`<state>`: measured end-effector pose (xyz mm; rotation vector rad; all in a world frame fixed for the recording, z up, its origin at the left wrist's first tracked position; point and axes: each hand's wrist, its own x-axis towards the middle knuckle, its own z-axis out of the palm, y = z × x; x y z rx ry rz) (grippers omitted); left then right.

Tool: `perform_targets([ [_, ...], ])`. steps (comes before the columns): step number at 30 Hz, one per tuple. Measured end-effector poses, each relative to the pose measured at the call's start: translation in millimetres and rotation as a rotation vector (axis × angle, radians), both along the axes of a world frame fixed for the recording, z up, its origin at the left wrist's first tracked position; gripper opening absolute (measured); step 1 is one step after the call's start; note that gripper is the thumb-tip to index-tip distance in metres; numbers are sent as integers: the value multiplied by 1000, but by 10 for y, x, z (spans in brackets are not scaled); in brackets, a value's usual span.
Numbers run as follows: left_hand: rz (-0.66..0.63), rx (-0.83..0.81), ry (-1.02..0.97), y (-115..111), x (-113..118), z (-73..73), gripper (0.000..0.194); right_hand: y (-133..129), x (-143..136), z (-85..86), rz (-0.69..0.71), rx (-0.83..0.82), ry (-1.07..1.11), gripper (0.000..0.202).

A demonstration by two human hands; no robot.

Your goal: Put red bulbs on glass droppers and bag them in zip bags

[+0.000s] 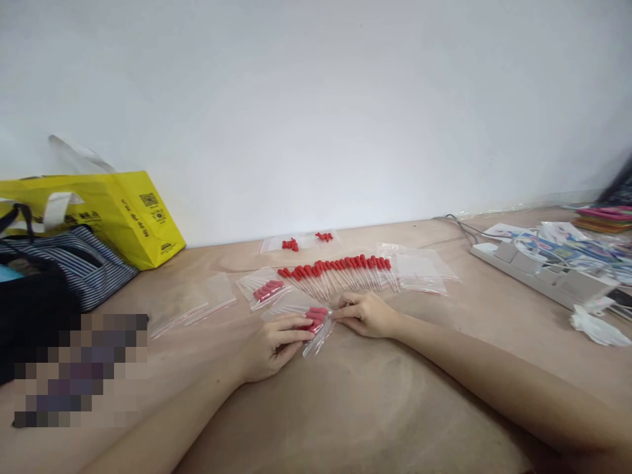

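A clear zip bag with several red-tipped sticks inside lies on the table between my hands. My left hand rests over its left side, fingers together on the red tips and thumb below. At the bag's right corner, my right hand pinches the edge between thumb and fingers. Just behind it lies a row of loose red-tipped white sticks, fanned out side by side. A second filled zip bag is to the left of that row.
Empty zip bags are stacked at the right, others at the left. Small filled bags lie by the wall. A yellow bag and striped bag stand left; a power strip and tissue are right.
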<state>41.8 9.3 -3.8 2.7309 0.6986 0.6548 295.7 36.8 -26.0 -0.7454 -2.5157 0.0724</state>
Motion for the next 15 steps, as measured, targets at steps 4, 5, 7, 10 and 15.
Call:
perform_targets([
  [4, 63, -14, -3, 64, -114, 13, 29, 64, -82, 9, -18, 108, -82, 26],
  [5, 81, -8, 4, 83, -142, 8, 29, 83, -118, 10, -25, 135, -94, 27],
  [7, 123, 15, 9, 124, -191, -7, 29, 123, -202, 8, -38, 197, -109, 29],
  [10, 204, 54, -1, 168, -243, -23, 28, 173, -322, 5, -38, 290, -137, 30],
  [15, 220, 64, 29, 111, -272, 12, 21, 217, -381, 2, -27, 303, -130, 27],
])
